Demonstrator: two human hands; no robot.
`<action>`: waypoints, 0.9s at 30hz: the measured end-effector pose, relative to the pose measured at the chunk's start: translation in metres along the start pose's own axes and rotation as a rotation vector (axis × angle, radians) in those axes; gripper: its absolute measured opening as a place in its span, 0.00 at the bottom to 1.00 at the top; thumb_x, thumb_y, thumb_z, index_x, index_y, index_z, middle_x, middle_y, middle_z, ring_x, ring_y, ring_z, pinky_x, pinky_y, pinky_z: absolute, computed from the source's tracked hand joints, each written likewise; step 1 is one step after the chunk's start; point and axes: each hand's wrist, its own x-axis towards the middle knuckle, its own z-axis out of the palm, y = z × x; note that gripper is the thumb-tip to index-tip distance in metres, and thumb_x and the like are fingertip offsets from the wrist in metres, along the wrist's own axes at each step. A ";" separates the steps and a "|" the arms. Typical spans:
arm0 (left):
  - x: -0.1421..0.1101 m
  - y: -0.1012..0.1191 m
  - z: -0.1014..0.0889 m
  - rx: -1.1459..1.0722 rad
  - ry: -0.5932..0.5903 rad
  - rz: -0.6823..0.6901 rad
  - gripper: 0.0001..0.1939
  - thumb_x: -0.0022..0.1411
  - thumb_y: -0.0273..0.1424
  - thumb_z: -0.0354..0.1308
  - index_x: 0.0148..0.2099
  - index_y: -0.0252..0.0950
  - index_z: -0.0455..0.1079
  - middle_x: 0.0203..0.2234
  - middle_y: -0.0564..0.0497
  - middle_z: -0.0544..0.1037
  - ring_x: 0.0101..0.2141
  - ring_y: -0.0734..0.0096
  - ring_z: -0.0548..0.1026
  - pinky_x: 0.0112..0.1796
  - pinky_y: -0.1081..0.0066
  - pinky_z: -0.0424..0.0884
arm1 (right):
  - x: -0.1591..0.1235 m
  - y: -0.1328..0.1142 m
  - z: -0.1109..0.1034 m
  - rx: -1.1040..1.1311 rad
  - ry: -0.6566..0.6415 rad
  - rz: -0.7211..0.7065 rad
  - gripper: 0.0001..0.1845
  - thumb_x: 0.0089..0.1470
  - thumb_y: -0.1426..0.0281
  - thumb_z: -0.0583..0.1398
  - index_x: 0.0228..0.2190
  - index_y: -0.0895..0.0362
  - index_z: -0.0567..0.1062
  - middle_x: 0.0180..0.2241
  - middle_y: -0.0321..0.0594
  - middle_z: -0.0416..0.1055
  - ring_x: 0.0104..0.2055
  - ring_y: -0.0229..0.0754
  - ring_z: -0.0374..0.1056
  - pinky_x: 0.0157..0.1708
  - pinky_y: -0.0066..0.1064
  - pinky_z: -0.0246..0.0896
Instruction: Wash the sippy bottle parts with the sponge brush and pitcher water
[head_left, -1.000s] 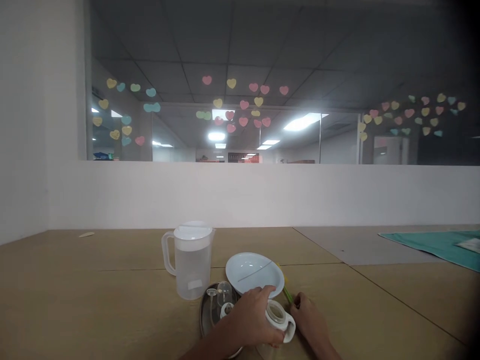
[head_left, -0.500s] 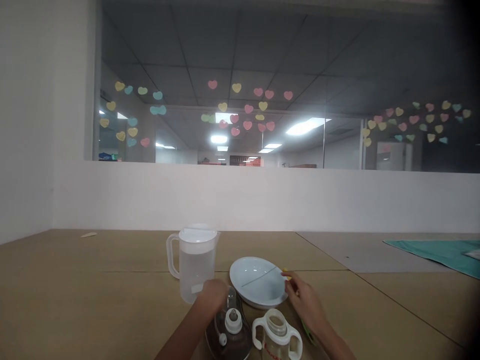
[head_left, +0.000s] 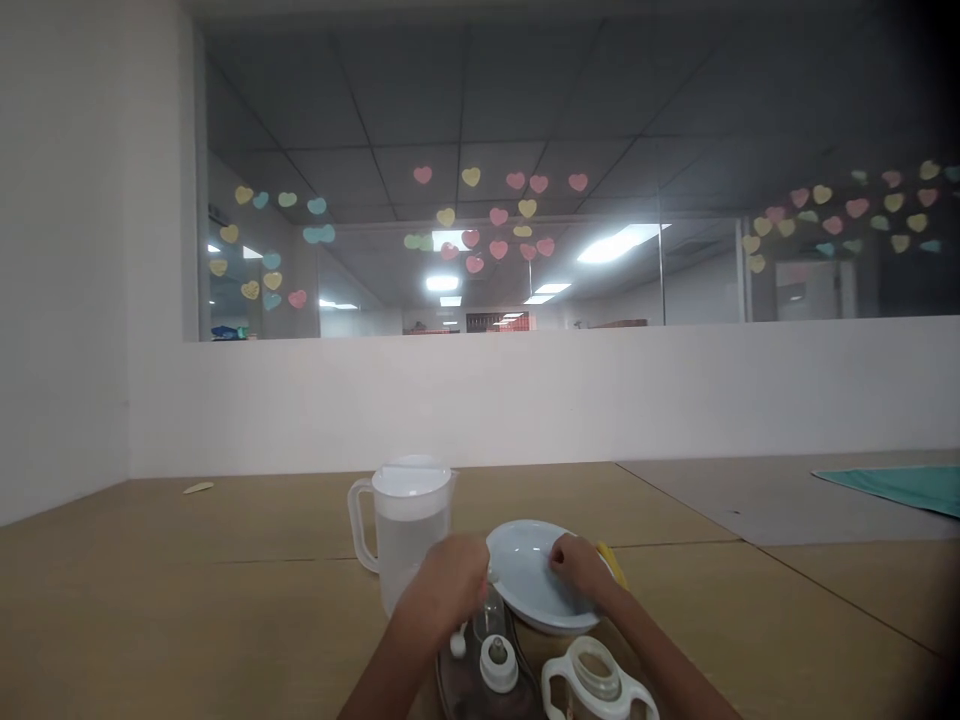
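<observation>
White bowl sitting between two busy hands

On the worktop [head_left: 247,590], the white bowl [head_left: 517,560] is serving as the centre of the layout. The right hand [head_left: 581,568] is hovering over its right half, fingers curled narrow; I cannot tell whether they are holding anything. Left of the bowl, the left hand [head_left: 454,575] is hanging above the tray [head_left: 469,695], its fingers bunched and blurred; something pale is showing at their tips, but I cannot tell whether it is gripped.

In front of the bowl, to its left, the tray is probably keeping loose parts together: a teat in its collar [head_left: 499,665], a clear cap [head_left: 489,615] and a small white piece [head_left: 459,640]. Directly in front of the bowl, a two-handled bottle [head_left: 598,672] is standing open-mouthed, perhaps for easy access; its contents are not showing clearly. Left of the bowl, a lidded pitcher [head_left: 412,535] is apparently holding clear liquid. A yellow item [head_left: 613,565] is lying beside the bowl's right rim.
</observation>
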 end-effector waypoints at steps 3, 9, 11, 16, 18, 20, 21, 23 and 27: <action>-0.001 0.021 -0.026 0.173 0.008 0.104 0.08 0.46 0.20 0.51 0.23 0.36 0.68 0.21 0.50 0.73 0.26 0.67 0.72 0.29 0.73 0.63 | -0.003 0.004 -0.018 0.101 0.096 0.007 0.07 0.36 0.79 0.58 0.14 0.57 0.73 0.22 0.40 0.74 0.31 0.43 0.69 0.36 0.31 0.59; 0.026 0.029 0.005 -0.247 0.267 0.115 0.04 0.53 0.26 0.54 0.32 0.36 0.69 0.28 0.53 0.76 0.30 0.72 0.73 0.32 0.74 0.64 | -0.036 0.007 -0.052 0.451 0.289 0.005 0.15 0.46 0.65 0.56 0.34 0.59 0.77 0.27 0.41 0.74 0.29 0.41 0.69 0.30 0.31 0.64; 0.036 0.026 0.028 -0.350 0.284 0.079 0.04 0.53 0.27 0.54 0.32 0.36 0.70 0.29 0.52 0.76 0.31 0.71 0.73 0.32 0.74 0.65 | -0.049 0.006 -0.054 0.831 0.349 0.020 0.17 0.42 0.63 0.62 0.35 0.58 0.77 0.27 0.40 0.74 0.28 0.40 0.69 0.30 0.31 0.66; 0.047 0.027 0.064 -0.501 0.290 0.072 0.06 0.53 0.25 0.53 0.34 0.35 0.70 0.30 0.51 0.77 0.33 0.71 0.74 0.30 0.75 0.67 | -0.068 -0.004 -0.051 1.373 0.343 0.012 0.16 0.34 0.66 0.69 0.30 0.56 0.78 0.28 0.38 0.74 0.28 0.39 0.69 0.31 0.28 0.67; 0.047 0.028 0.071 -0.537 0.273 0.086 0.07 0.53 0.24 0.52 0.34 0.35 0.70 0.30 0.51 0.77 0.32 0.71 0.74 0.29 0.76 0.67 | -0.070 -0.008 -0.048 1.428 0.341 0.002 0.15 0.33 0.66 0.70 0.28 0.57 0.78 0.29 0.38 0.75 0.30 0.39 0.70 0.32 0.28 0.67; 0.047 0.027 0.076 -0.562 0.261 0.101 0.06 0.52 0.24 0.53 0.32 0.35 0.71 0.29 0.51 0.77 0.32 0.71 0.74 0.29 0.76 0.68 | -0.071 -0.013 -0.043 1.440 0.355 0.004 0.16 0.31 0.65 0.71 0.26 0.57 0.78 0.28 0.39 0.75 0.31 0.39 0.70 0.33 0.27 0.67; 0.047 0.026 0.078 -0.572 0.254 0.105 0.06 0.52 0.24 0.53 0.31 0.35 0.71 0.29 0.51 0.77 0.32 0.71 0.75 0.29 0.76 0.68 | -0.071 -0.015 -0.041 1.429 0.362 0.005 0.16 0.30 0.64 0.71 0.26 0.57 0.78 0.28 0.39 0.76 0.32 0.39 0.70 0.34 0.27 0.67; 0.046 0.024 0.081 -0.591 0.229 0.118 0.06 0.51 0.25 0.53 0.31 0.35 0.71 0.28 0.51 0.78 0.32 0.70 0.75 0.29 0.75 0.68 | -0.071 -0.017 -0.036 1.381 0.374 0.006 0.16 0.29 0.63 0.71 0.25 0.57 0.78 0.28 0.40 0.76 0.33 0.40 0.71 0.36 0.29 0.66; 0.046 0.021 0.085 -0.618 0.212 0.129 0.07 0.52 0.26 0.52 0.32 0.35 0.72 0.29 0.50 0.78 0.32 0.69 0.75 0.28 0.74 0.68 | -0.068 -0.015 -0.032 1.355 0.416 0.004 0.18 0.28 0.62 0.71 0.24 0.58 0.78 0.27 0.40 0.76 0.31 0.41 0.71 0.35 0.30 0.67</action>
